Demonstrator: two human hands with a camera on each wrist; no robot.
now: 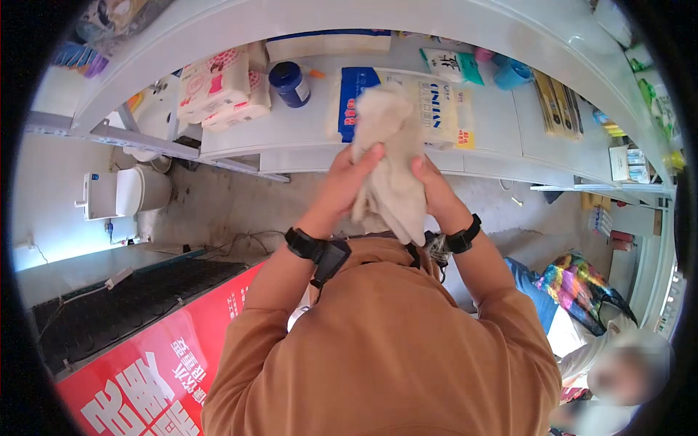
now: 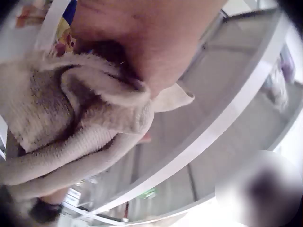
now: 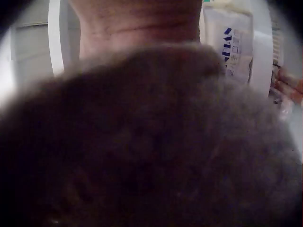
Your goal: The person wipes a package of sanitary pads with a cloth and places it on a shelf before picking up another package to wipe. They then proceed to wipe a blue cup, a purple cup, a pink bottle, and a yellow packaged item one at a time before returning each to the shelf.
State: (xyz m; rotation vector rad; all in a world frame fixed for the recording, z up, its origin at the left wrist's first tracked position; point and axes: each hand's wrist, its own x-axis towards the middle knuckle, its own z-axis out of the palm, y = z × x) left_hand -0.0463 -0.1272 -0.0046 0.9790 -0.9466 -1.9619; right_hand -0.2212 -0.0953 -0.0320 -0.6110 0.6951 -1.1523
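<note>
In the head view, a beige towel (image 1: 392, 145) hangs bunched and folded in front of the body, held up between both hands. My left hand (image 1: 343, 182) grips its left side, with the thumb lying over the fabric. On the opposite side, my right hand (image 1: 438, 187) holds it, thumb against the edge. The left wrist view shows loose folds of the towel (image 2: 94, 123) hanging below the hand. Dark, blurred towel (image 3: 151, 137) fills most of the right wrist view and hides the right fingers. Behind the towel, a blue-and-white pack (image 1: 355, 91) and a clear printed pack (image 1: 442, 109) lie on the shelf.
The white shelf (image 1: 327, 134) also carries pink-and-white tissue packs (image 1: 218, 87), a dark blue jar (image 1: 289, 83) and a blue cup (image 1: 512, 73). A red printed panel (image 1: 153, 370) stands at lower left, a toilet (image 1: 142, 190) beyond it. Another person (image 1: 582, 320) is at the right.
</note>
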